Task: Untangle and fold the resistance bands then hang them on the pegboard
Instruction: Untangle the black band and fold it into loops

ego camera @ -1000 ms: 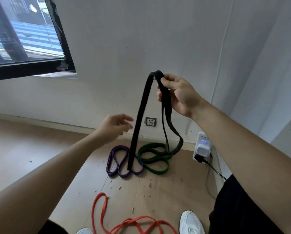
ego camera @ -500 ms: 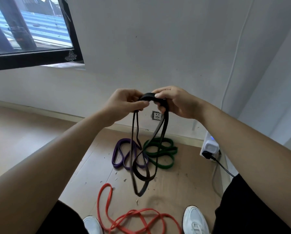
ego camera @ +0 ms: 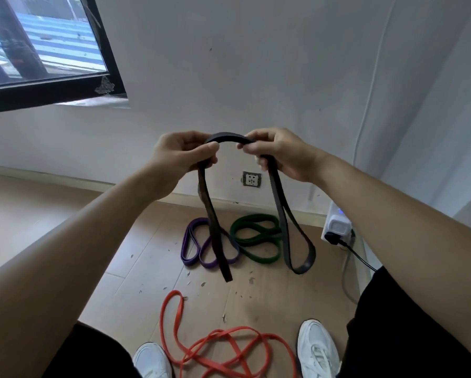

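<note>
I hold a black resistance band (ego camera: 279, 203) up in front of the wall, with a short arch of it stretched between my hands. My left hand (ego camera: 181, 151) pinches its left part and my right hand (ego camera: 279, 152) pinches its right part. Two doubled lengths hang down from my hands, the right one ending in an open loop. On the floor below lie a purple band (ego camera: 193, 248) and a green band (ego camera: 258, 241) near the wall, and a tangled orange-red band (ego camera: 215, 347) between my shoes. No pegboard is in sight.
A wall socket (ego camera: 252, 179) sits low on the wall. A white plug-in device (ego camera: 338, 226) with a black cable stands at the right. A dark-framed window (ego camera: 51, 88) is at upper left. Small debris litters the wooden floor (ego camera: 65, 208). My white shoes (ego camera: 317, 347) are at the bottom.
My left hand rose and took hold of the black band beside my right hand. The hands then moved apart, and the band now hangs as two separate lengths.
</note>
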Demonstrator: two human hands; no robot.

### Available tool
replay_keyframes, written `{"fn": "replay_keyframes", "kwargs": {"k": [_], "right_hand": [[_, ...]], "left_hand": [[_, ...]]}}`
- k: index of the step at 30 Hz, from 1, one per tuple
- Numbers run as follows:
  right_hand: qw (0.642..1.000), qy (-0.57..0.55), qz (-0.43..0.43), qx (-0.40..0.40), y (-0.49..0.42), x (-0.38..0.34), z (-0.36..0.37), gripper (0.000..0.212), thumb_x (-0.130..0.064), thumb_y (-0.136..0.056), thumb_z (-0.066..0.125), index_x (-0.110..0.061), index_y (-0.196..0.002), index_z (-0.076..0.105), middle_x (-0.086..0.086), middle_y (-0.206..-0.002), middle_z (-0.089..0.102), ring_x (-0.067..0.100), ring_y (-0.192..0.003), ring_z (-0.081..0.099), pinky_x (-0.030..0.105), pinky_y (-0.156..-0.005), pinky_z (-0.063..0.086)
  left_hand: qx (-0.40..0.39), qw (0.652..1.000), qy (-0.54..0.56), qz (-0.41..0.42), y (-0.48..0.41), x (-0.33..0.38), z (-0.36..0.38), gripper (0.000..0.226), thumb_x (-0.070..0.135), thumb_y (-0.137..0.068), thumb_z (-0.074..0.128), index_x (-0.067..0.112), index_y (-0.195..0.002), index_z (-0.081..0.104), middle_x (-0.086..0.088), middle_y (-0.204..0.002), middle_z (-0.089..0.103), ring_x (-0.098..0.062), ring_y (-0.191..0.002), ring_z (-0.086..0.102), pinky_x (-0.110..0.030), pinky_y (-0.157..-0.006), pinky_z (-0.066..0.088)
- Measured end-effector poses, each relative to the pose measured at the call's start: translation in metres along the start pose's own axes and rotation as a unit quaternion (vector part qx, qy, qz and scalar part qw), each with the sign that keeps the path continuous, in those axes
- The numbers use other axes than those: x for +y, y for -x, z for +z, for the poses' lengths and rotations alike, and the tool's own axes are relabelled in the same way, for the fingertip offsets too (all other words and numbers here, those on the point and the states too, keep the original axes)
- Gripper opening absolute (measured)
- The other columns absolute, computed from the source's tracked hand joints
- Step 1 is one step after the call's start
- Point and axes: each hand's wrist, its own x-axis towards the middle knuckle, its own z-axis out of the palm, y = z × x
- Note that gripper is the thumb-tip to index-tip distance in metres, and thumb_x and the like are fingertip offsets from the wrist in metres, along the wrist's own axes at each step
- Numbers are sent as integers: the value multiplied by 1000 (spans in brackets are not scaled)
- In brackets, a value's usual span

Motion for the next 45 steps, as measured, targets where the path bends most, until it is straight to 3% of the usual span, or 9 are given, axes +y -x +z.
{"fn": "replay_keyframes", "kwargs": {"k": [5, 9, 16, 23, 26, 29, 35, 40, 45], "right_hand": [[997, 50, 13, -50, 1, 29, 13, 29, -17, -92, 73, -5, -118, 70, 7, -92, 71, 26, -86, 70, 42, -92, 58], [998, 36, 24, -56, -4, 47, 28, 28, -10, -92, 71, 0, -118, 69, 11, -94, 72, 19, -85, 72, 25, -82, 58], [999, -6, 19, -31, -16, 61, 52, 30, -14, -92, 72, -3, -120, 69, 8, -94, 73, 19, -88, 71, 23, -81, 56], [997, -49, 28, -50, -23, 51, 90, 34, -19, -88, 78, -16, -120, 68, 10, -110, 70, 21, -95, 72, 34, -95, 56], [994, -101, -19, -22, -24, 38, 95, 36, -4, -86, 77, -4, -120, 68, 10, -101, 73, 19, -90, 72, 27, -86, 56], [998, -25, -52, -11, -20, 22, 83, 26, -1, -84, 78, 5, -109, 72, 13, -93, 74, 19, -83, 73, 24, -79, 58], [993, -16, -121, 7, -15, -2, 65, 24, -4, -85, 77, 6, -106, 73, 26, -100, 73, 30, -85, 71, 43, -88, 60], [989, -68, -127, 34, -13, -6, 52, 22, -11, -87, 74, -2, -106, 72, 9, -93, 73, 25, -87, 69, 42, -90, 59], [996, -4, -85, 17, -12, 14, 56, 20, -9, -87, 77, -2, -105, 74, 14, -95, 73, 24, -87, 70, 36, -87, 59]], "left_hand": [[32, 997, -68, 7, -5, -1, 9, 18, 11, -85, 77, 10, -104, 75, 1, -82, 73, -11, -72, 66, -22, -74, 55], [11, 973, -227, 33, -6, 6, 8, 29, 9, -80, 83, 19, -106, 76, 2, -97, 77, -9, -90, 74, -24, -88, 57], [-11, 879, -465, 101, -5, 19, -24, 21, 31, -84, 79, 22, -103, 78, 5, -90, 77, -15, -82, 72, -45, -86, 59], [-54, 924, -374, 57, 3, 14, -34, 24, 14, -84, 80, 17, -108, 77, 8, -87, 76, -1, -76, 68, -17, -77, 52], [-81, 940, -332, 17, 10, 14, -36, 32, 9, -84, 80, 16, -114, 72, 0, -85, 78, -11, -79, 72, -20, -76, 56], [-80, 950, -302, -21, 15, 12, -43, 39, 9, -84, 79, 18, -119, 65, 1, -79, 73, -8, -72, 66, -17, -68, 51], [-76, 953, -292, -30, 22, 6, -38, 16, 14, -85, 78, 12, -101, 73, -11, -91, 76, -21, -81, 70, -41, -81, 56], [-35, 977, -209, -6, 24, 9, -35, 14, 12, -88, 74, 12, -103, 72, -4, -88, 79, -18, -88, 76, -29, -83, 59], [7, 991, -125, 41, 22, 13, -36, 25, 24, -79, 79, 14, -101, 74, -4, -89, 78, -17, -88, 73, -25, -81, 56]]}}
